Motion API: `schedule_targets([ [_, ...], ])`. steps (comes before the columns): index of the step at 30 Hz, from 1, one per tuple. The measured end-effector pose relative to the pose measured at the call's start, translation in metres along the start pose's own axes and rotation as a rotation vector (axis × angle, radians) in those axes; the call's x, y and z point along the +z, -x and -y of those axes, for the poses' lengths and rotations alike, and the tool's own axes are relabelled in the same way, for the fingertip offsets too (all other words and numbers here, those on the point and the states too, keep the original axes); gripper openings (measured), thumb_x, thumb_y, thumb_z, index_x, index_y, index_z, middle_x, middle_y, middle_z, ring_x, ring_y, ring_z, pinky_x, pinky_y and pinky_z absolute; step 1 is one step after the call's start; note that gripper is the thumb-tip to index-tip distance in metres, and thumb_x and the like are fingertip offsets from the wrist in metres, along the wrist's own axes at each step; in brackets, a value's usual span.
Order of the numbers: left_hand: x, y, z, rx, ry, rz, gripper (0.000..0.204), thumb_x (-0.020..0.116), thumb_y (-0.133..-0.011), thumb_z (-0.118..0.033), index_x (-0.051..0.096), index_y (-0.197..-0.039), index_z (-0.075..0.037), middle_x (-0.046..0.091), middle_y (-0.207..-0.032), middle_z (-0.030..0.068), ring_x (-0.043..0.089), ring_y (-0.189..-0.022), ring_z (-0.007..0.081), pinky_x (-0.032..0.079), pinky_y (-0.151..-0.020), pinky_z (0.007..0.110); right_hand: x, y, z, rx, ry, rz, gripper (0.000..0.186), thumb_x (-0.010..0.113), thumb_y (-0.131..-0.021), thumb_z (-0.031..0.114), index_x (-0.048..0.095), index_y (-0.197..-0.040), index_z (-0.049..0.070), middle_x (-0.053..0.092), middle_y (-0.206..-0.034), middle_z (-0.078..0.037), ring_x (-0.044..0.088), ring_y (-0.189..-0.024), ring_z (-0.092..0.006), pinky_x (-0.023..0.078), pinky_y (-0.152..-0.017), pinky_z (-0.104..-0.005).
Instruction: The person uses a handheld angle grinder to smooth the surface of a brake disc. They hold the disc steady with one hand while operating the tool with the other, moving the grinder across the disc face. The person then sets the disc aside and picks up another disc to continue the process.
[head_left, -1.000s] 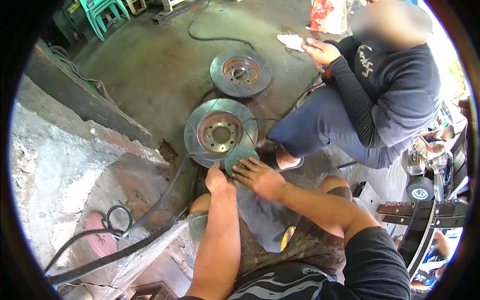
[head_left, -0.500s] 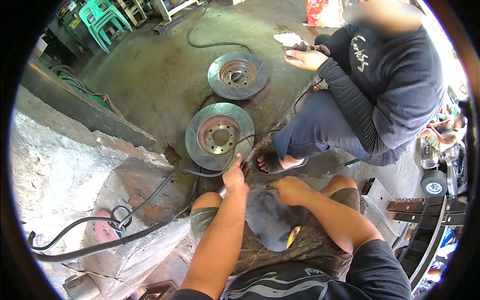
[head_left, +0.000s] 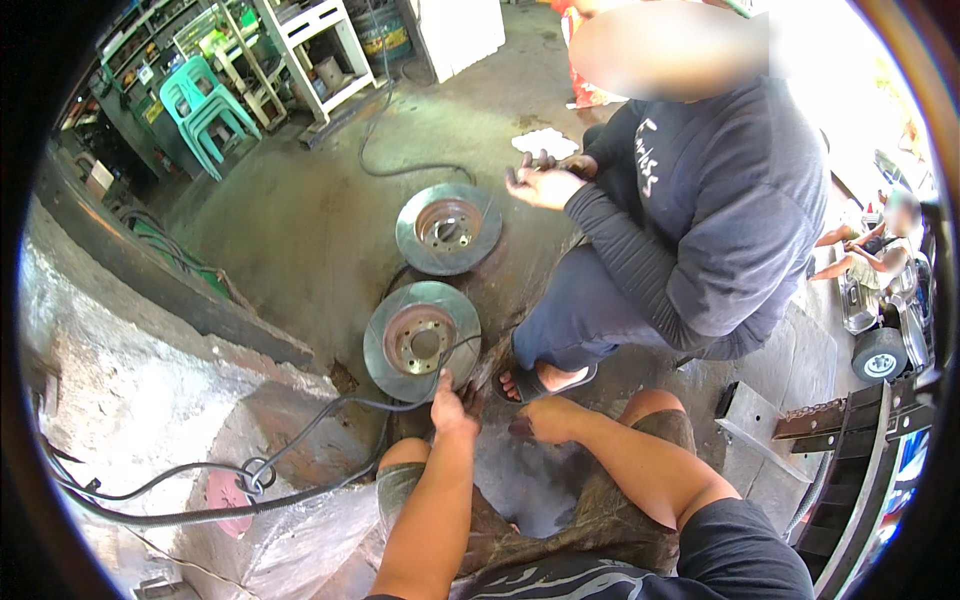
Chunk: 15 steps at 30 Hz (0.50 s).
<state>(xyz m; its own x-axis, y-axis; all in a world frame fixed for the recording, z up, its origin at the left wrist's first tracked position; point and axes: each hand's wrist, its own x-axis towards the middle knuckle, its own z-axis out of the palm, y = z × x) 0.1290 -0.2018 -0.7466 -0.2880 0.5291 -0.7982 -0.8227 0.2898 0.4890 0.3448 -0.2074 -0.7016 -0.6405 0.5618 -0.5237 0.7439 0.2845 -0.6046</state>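
Note:
My left hand is curled at the near edge of the lower slotted brake disc, by a black cable; what it grips is hidden. My right hand is apart to its right, near the co-worker's sandalled foot, with darkened fingertips angled down, too unclear to read. A second brake disc lies flat just beyond the first.
A co-worker crouches at right, hands raised. Hoses and a pink pad are on the concrete ledge. Green chairs and shelving stand behind; a steel frame and people are at right.
The green round pad that was between my hands is out of sight. My right hand has pulled away rightward from my left. The view has tilted up, showing more background.

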Motion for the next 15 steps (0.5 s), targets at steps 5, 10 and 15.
schedule_targets([
  [5, 0.001, 0.003, 0.002, 0.023, -0.034, 0.072, 0.054, 0.066, -0.106, -0.050, 0.057, -0.146, -0.014, 0.060, -0.142, 0.0071, 0.059, -0.128, 0.0269, 0.045, -0.114, 0.049, 0.000, -0.001, -0.015, -0.054, -0.052, -0.106, 0.040, 0.065, -0.102, 0.040, 0.077, -0.117, 0.005, 0.077, -0.107, -0.025, 0.075, -0.098, -0.0426, 0.057, -0.086, -0.0504],
  [10, 0.000, 0.010, 0.004, 0.002, -0.149, 0.104, 0.057, 0.066, -0.107, -0.045, 0.052, -0.153, -0.015, 0.057, -0.153, 0.0069, 0.058, -0.136, 0.0267, 0.044, -0.114, 0.049, 0.000, -0.006, -0.017, -0.087, -0.060, -0.135, 0.034, 0.062, -0.092, 0.015, 0.076, -0.121, 0.004, 0.077, -0.113, -0.026, 0.073, -0.105, -0.0443, 0.056, -0.091, -0.0505],
  [15, -0.010, -0.005, 0.009, -0.030, -0.174, 0.131, 0.046, 0.064, -0.108, -0.035, 0.058, -0.144, -0.008, 0.067, -0.138, 0.0130, 0.065, -0.125, 0.0306, 0.051, -0.107, 0.052, 0.005, -0.025, -0.035, -0.125, -0.064, -0.082, 0.037, 0.061, -0.087, 0.014, 0.077, -0.119, 0.005, 0.075, -0.118, -0.026, 0.072, -0.113, -0.0438, 0.055, -0.096, -0.0522],
])
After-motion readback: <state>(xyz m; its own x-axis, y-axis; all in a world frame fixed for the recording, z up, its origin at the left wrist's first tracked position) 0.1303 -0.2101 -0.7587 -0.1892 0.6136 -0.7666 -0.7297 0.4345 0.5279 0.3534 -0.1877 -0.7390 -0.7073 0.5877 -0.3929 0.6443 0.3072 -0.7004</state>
